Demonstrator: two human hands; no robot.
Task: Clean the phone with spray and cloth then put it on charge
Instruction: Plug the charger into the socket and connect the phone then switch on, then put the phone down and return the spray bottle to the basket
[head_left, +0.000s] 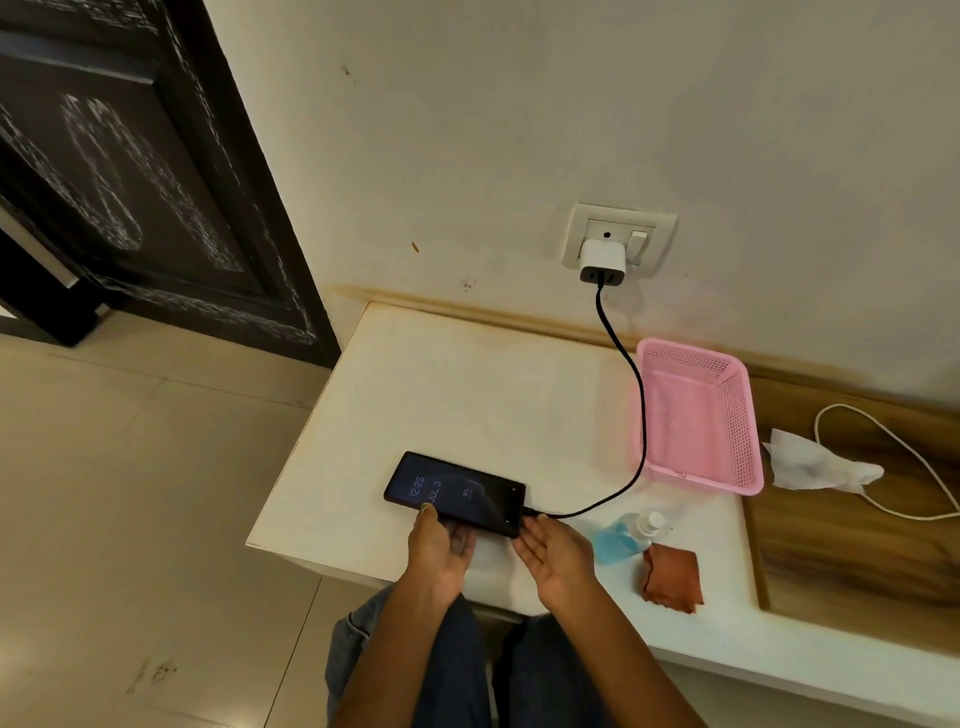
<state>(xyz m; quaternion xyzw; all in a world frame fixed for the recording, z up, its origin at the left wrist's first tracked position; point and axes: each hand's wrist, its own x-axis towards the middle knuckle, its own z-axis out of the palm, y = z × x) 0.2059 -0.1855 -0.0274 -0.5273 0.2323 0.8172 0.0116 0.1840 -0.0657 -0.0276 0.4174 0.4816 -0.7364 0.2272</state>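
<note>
Left hand (439, 545) gripped near edge of phone (457, 492), thumb on lit screen. Black phone flat on white table (363, 441), cable (631, 415) plugged in. Right hand (556, 553) relaxed, fingers straight, at cable end. Spray bottle (626, 536), cloth (672, 577) beside.

phone (455, 493) screen, time: 12:25
phone screen, date: JUL 3
phone screen, small figure beside the date: too small to read surely

the phone (454, 493) is black, the basket (698, 415) pink with a mesh pattern, the cloth (672, 577) rust-orange, the spray bottle (623, 538) holds blue liquid.
</note>
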